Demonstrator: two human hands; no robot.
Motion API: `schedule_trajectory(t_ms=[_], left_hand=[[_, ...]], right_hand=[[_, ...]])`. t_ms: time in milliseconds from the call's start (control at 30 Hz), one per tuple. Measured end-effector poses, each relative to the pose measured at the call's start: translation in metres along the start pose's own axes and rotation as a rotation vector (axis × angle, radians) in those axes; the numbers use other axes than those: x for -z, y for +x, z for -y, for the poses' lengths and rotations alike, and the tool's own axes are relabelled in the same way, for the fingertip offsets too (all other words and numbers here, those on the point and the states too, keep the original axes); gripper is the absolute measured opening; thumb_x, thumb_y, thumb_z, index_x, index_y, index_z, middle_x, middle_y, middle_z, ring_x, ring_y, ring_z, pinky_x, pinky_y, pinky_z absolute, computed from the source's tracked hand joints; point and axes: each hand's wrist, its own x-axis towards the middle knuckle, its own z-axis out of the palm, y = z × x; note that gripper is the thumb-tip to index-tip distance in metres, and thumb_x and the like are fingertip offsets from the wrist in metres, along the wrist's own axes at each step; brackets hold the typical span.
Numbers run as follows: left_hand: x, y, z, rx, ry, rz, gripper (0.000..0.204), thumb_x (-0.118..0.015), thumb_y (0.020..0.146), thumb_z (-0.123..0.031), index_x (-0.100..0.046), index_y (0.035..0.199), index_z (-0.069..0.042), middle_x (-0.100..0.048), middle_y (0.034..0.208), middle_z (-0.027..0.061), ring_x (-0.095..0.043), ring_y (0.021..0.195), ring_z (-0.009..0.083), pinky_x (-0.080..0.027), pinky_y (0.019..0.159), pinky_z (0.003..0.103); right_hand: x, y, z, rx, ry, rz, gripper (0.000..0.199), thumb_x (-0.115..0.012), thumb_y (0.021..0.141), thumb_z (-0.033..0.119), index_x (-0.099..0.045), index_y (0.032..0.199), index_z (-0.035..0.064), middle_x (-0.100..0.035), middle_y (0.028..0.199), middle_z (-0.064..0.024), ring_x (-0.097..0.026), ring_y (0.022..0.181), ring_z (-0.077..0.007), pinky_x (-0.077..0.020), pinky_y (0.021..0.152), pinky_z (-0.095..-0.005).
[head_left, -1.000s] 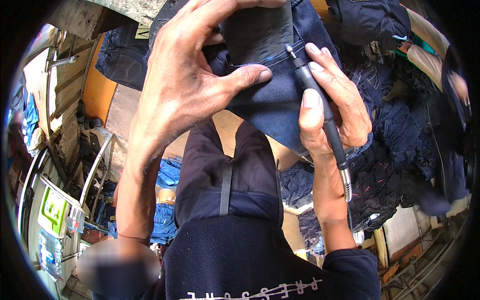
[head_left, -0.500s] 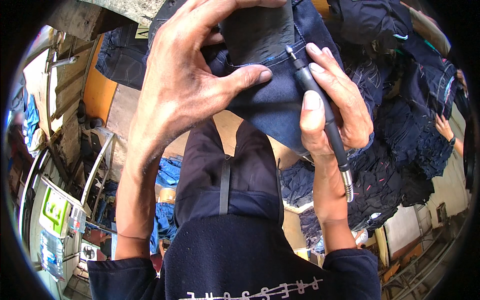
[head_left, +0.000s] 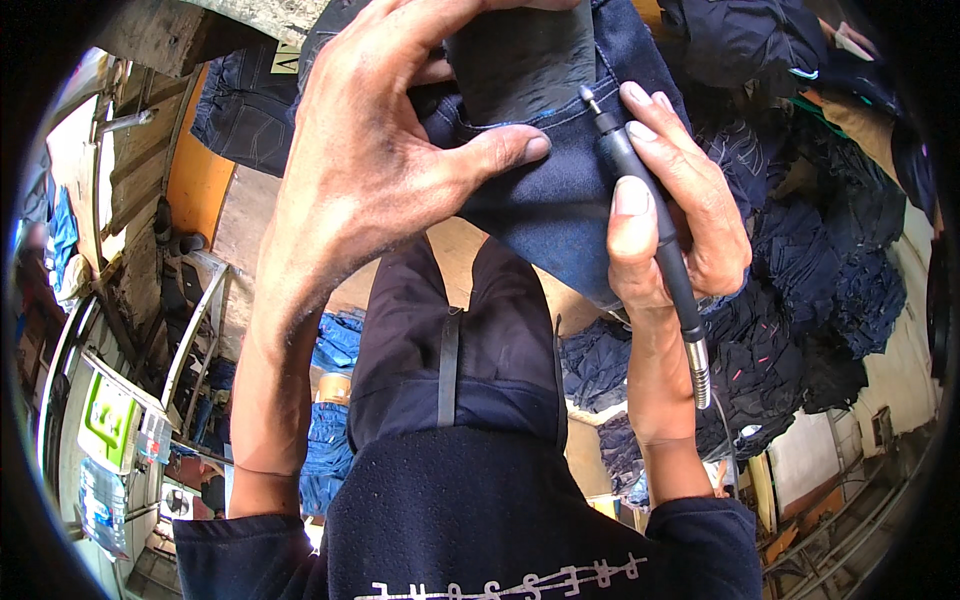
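Observation:
A rotary grinder handpiece (head_left: pixel 640 170), slim and black with a small ball tip, is held pen-like in my right hand (head_left: pixel 690 210). Its tip sits at a light-stitched seam on a dark blue denim garment (head_left: pixel 560 185). A smooth black flat piece (head_left: pixel 525 70) lies against the denim, bordered by that seam. My left hand (head_left: pixel 370 150) spans the work from its left side, thumb on the cloth below the black piece, index finger across the top. The ends of its other fingers are hidden, so how they grip the denim is partly unseen.
Heaps of dark denim (head_left: pixel 790 290) fill the right side. Folded dark jeans (head_left: pixel 245 125) lie at the upper left. Below are my legs and blue cloth (head_left: pixel 330 440). A metal frame (head_left: pixel 195 330) and a green-and-white container (head_left: pixel 108 420) stand at left.
The denim, black piece and handpiece have shifted slightly right. At the far right, another person's hand has left the view, and the denim near it has moved away.

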Motion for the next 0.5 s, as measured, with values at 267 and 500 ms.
schedule_trajectory(t_ms=[267, 500], left_hand=[[0.000, 0.001, -0.012, 0.037, 0.050, 0.006, 0.070, -0.094, 0.079, -0.008, -0.068, 0.144, -0.006, -0.068, 0.135, 0.0121, -0.069, 0.124, 0.0230, -0.059, 0.102, 0.035], [0.021, 0.003, 0.008, 0.116, -0.141, -0.047, 0.058, -0.087, 0.090, -0.007, -0.068, 0.145, -0.003, -0.072, 0.135, 0.0121, -0.072, 0.117, 0.0206, -0.060, 0.101, 0.035]], right_hand=[[-0.005, -0.002, -0.007, 0.044, 0.037, -0.075, 0.031, -0.070, 0.089, 0.008, -0.075, 0.114, -0.0099, -0.078, 0.112, -0.0311, -0.079, 0.113, -0.0426, -0.0596, 0.107, -0.0545], [0.014, -0.041, 0.000, -0.168, 0.148, -0.385, 0.045, -0.041, 0.113, 0.019, -0.053, 0.140, -0.0152, -0.071, 0.118, -0.0394, -0.073, 0.114, -0.0525, -0.0604, 0.106, -0.0552]])
